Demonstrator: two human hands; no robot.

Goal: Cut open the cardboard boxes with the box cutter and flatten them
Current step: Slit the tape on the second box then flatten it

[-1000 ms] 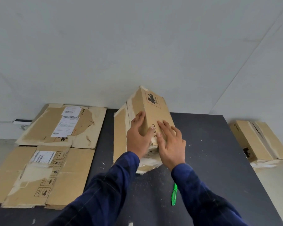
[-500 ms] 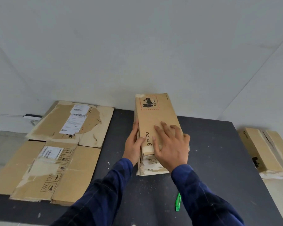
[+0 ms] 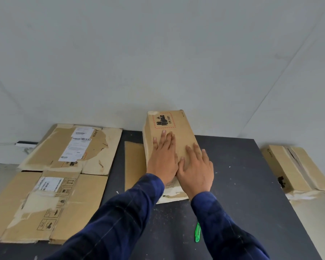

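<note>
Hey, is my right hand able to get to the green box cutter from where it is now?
Probably yes. The box cutter lies bare on the table beside the right sleeve, nearer you than the right hand, which lies flat on the box. Nothing covers it; draw the hand back.

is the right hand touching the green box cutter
Apart. The head view shows the right hand flat on the brown cardboard box, while the green box cutter lies on the black table nearer the person.
</note>
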